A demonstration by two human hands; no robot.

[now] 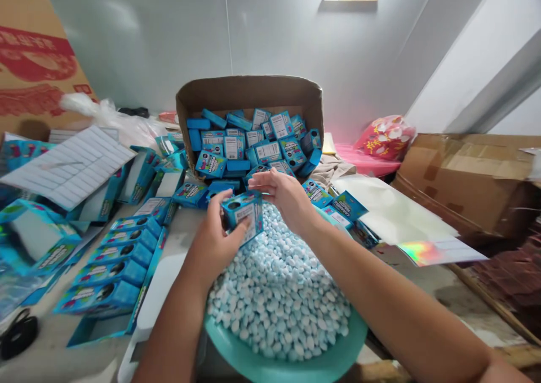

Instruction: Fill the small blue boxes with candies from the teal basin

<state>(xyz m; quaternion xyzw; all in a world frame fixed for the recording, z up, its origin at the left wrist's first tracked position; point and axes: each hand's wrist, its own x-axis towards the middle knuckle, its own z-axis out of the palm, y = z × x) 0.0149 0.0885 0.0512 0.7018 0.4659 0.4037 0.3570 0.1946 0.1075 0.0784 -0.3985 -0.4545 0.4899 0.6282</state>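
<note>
Far left: paper sheet (70,166) lying on open blue cartons. Near left: tray (112,276) with blue boxes in a row. Left hand (215,239) fingers closed around small box (244,214), held over basin (296,360) of pale blue candies (279,293). Right hand (287,194) open, fingers loosely spread, just beside box top, holding nothing. Behind: carton (249,93) full of boxes. Right: brown cartons (473,180).

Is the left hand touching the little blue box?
Touching. The head view shows the left hand with its fingers wrapped around the side of the little blue box, holding it above the bowl of pale candies.
</note>
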